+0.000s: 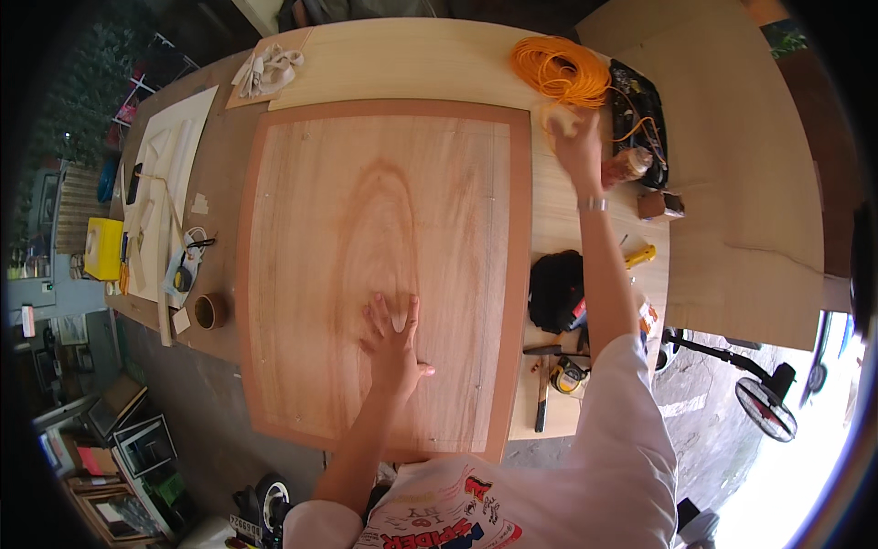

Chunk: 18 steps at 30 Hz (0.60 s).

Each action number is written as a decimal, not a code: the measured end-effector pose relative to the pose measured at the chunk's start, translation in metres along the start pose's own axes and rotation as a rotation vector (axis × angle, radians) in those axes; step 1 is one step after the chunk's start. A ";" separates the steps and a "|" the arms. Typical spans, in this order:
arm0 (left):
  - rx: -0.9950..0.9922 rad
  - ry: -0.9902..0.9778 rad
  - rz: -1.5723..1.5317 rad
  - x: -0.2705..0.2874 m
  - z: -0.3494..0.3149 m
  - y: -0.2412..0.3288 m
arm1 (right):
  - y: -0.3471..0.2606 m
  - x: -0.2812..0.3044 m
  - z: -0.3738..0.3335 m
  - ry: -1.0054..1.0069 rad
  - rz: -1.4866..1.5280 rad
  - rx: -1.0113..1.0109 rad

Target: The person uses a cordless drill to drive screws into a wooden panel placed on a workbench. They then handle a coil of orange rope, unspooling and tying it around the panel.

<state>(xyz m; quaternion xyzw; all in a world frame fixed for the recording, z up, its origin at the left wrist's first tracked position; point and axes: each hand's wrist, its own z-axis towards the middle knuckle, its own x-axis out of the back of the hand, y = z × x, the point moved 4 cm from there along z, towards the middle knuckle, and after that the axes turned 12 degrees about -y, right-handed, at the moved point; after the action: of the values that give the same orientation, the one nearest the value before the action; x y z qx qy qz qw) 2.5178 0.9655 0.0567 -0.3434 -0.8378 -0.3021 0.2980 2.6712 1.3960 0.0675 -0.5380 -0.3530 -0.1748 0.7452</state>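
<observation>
A large pale wooden panel (311,220) with a reddish-brown border lies in front of me on the worktable. My left hand (393,352) rests on its lower middle, fingers spread and holding nothing. Beyond the panel's far right corner, my right hand (578,146) reaches out with its fingers bent and apart. Its fingertips are beside a loose strand of the orange coil (560,69), a thin hose or cable; no firm hold on the strand shows. Close to the right wrist lies a jar-like container (627,166) with reddish contents.
Right of the panel lie a black bundle (556,291), a tape measure (569,375), a hammer (542,393) and a yellow-handled tool (640,256). A black tray (637,123) and small wooden block (660,206) sit farther back. At left are a brown cup (211,311) and a yellow container (104,248).
</observation>
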 end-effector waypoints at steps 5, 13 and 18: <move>0.004 -0.021 -0.068 0.010 -0.003 0.000 | 0.047 -0.026 0.128 0.156 0.002 -0.555; 0.033 -0.062 -0.075 0.013 0.000 0.002 | 0.128 -0.062 0.179 -0.036 0.497 -0.784; 0.034 -0.047 -0.075 0.012 -0.003 0.001 | 0.114 -0.057 0.152 0.087 1.042 -0.753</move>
<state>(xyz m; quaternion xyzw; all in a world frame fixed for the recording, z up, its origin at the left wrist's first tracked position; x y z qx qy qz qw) 2.5121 0.9685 0.0677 -0.3136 -0.8619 -0.2906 0.2725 2.6532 1.5710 -0.0249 -0.8561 0.0708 0.0763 0.5062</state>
